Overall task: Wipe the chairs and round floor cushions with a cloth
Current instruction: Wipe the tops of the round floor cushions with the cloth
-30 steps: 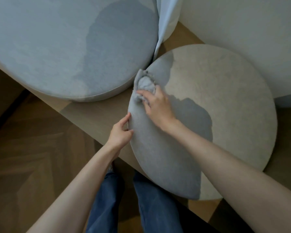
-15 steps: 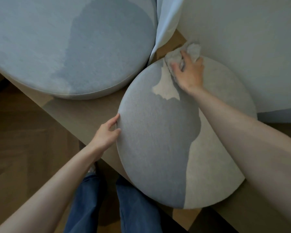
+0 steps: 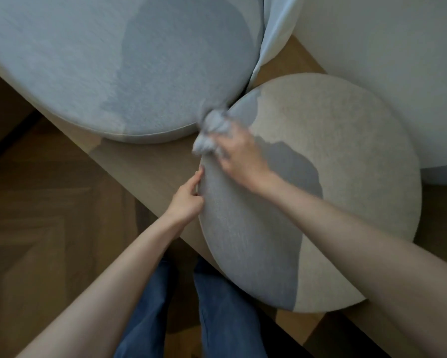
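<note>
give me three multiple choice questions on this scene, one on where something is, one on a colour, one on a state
1. Where is the cloth?
A) on the floor by the feet
B) at the left rim of the small cushion, beside the large cushion
C) draped over a forearm

2. What colour are the trousers?
A) black
B) red
C) blue

3. What is the left hand doing?
A) pinching the small cushion's edge
B) lying flat on the floor
C) holding the cloth

Answers: B, the right hand holds it bunched at that rim; C, they are blue denim; A, its fingers and thumb close on the edge.
</note>
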A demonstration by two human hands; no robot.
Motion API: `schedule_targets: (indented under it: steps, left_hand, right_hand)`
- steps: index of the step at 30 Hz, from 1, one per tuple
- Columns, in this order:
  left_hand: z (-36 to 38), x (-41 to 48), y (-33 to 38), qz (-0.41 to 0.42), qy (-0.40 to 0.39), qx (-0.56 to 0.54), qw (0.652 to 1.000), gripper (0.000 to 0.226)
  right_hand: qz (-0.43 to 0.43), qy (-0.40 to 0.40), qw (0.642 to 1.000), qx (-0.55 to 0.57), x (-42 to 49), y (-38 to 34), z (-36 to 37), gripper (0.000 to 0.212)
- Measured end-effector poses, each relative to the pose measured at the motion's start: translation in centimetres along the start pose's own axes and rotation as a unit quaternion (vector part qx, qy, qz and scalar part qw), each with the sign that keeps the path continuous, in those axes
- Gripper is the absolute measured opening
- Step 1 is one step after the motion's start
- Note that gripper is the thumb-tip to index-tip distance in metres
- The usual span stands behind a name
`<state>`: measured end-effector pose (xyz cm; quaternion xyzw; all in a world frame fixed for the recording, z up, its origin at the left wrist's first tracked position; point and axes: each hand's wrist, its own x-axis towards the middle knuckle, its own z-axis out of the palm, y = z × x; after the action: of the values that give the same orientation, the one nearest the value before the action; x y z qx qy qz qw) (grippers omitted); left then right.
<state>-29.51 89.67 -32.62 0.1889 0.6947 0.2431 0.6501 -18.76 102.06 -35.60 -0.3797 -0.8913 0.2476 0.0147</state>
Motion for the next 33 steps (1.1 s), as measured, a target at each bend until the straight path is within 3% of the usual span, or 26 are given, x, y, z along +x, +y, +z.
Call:
schedule_targets:
  steps: [1,3,6,9,12,19,26,28,33]
  left_hand:
    - [0.0,-0.3,-0.3,-0.004,0.003,0.007,1.0,0.062]
    - [0.1,-1.1,-1.1,-0.017,0.001,0.009,1.0,0.059]
    - [0.1,-2.1,-2.8,-0.029,-0.017,-0.003,0.999,0.069]
    - [0.2,-2.3,-3.7,-0.031,-0.012,-0.027,0.999,0.069]
    - [0.6,-2.2,-4.0,-0.037,-0.009,-0.051,0.998,0.071]
    - [0.4,-2.1,-4.1,-0.064,-0.029,-0.13,0.989,0.084]
    - [0.4,-2.6,-4.0,-0.071,-0.034,-0.114,0.99,0.087]
    - [0.4,-2.6,-4.0,-0.07,-0.035,-0.09,0.993,0.089]
    - [0.2,-2.8,-4.9,-0.071,-0.036,-0.079,0.994,0.088]
  right_hand:
    - [-0.057,-0.055,0.997,0.0,-1.5,-1.9,0.9,0.034]
    - [-0.091,-0.107,0.99,-0.001,-3.0,-3.5,1.4,0.033]
    - [-0.042,-0.022,0.999,0.004,-1.4,-1.9,-0.6,0.04]
    - [0.093,0.093,0.991,-0.018,1.3,1.9,-3.3,0.044]
    - [0.184,0.112,0.976,0.01,1.8,3.7,-3.3,0.042]
    - [0.035,0.017,0.998,0.043,-9.1,-1.2,1.5,0.033]
    - [-0.082,-0.143,0.985,0.053,-22.9,-2.9,2.4,0.032]
    - [-0.069,-0.103,0.991,0.055,-22.9,-3.2,1.7,0.03]
    - [0.085,0.104,0.99,0.041,-14.1,-2.3,-0.4,0.043]
